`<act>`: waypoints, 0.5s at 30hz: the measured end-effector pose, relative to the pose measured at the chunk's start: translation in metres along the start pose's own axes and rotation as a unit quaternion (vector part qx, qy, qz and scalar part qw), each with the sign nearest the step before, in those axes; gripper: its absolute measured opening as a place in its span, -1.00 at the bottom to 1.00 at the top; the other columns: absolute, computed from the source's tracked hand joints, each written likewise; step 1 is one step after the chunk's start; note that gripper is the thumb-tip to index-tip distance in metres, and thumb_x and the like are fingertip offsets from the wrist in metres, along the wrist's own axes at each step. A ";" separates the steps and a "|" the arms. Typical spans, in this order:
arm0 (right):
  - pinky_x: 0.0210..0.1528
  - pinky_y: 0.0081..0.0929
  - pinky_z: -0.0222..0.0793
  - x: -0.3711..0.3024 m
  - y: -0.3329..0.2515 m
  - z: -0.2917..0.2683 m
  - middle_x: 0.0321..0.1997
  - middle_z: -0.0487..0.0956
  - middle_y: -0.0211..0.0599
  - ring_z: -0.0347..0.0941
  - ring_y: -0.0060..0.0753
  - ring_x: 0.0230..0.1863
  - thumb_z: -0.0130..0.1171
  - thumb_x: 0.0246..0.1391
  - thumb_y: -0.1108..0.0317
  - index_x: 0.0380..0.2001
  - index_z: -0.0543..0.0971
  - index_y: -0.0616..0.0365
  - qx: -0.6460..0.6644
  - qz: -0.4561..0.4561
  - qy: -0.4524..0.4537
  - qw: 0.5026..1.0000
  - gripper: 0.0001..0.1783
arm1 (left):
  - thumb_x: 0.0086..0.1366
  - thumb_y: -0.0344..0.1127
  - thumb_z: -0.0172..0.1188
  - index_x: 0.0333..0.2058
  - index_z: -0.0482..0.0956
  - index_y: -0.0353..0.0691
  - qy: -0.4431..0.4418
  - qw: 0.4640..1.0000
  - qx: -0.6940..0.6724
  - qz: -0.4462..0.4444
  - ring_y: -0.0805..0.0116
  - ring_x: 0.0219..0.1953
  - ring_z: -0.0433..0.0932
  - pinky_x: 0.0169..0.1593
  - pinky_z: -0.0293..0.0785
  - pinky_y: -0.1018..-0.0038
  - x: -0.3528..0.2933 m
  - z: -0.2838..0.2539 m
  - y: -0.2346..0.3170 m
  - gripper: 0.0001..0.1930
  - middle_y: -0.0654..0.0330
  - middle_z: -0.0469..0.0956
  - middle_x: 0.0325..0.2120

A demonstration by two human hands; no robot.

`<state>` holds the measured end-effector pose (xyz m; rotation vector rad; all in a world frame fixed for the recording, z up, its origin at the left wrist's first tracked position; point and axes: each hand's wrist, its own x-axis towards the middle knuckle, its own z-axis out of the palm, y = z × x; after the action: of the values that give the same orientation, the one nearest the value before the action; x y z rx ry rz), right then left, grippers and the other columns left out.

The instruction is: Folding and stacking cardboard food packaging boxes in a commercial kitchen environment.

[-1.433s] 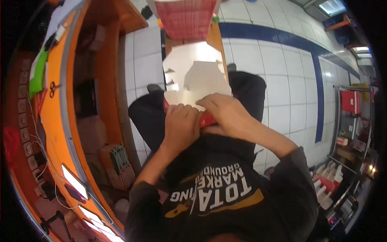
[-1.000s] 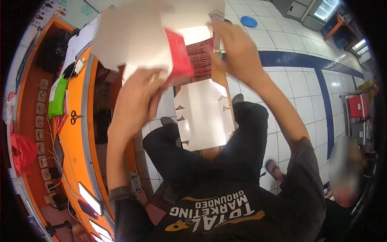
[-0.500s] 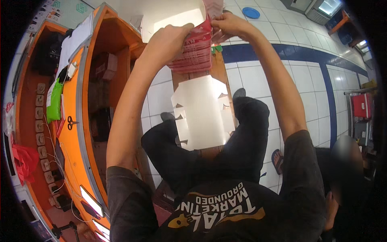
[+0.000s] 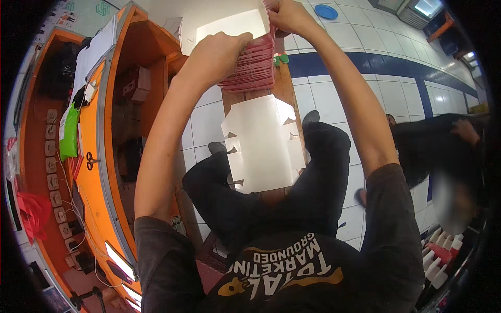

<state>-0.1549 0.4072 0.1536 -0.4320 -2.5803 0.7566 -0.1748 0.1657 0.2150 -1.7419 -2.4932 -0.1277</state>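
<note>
A stack of nested red paper boxes stands on a narrow wooden bench at the far end. On top of it is an open cardboard box with a white inside. My left hand is closed on the near rim of this top box. At its right corner, my right hand grips the wall, its fingertips partly hidden behind the box. Nearer to me, between my knees, a flat die-cut cardboard sheet lies white side up on the bench, with notched tabs along both sides.
To the left stands an orange cabinet with scissors, a green packet and cables. A blue plate is on the tiled floor at the far right. Another person in dark clothes bends over at the right.
My right hand has moved slightly up and inward, and the top box's right side now stands closer to its rim. The other person has leaned into view at the right.
</note>
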 end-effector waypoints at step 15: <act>-0.32 -0.07 0.68 -0.007 -0.049 -0.026 -0.28 0.64 0.25 0.67 0.17 -0.30 -0.42 0.40 -0.16 -0.08 0.51 0.57 0.218 0.146 -0.126 0.957 -0.15 | 0.31 -0.32 0.02 0.03 0.54 -0.41 0.108 0.898 -0.065 -0.420 -0.26 0.01 0.60 0.08 0.54 0.05 0.023 -0.002 -0.085 -0.61 -0.35 0.59 -0.08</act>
<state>-0.1455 0.3764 0.1989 -0.6136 -2.4919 1.5357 -0.2619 0.1577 0.2189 -0.5039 -2.8980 -0.5188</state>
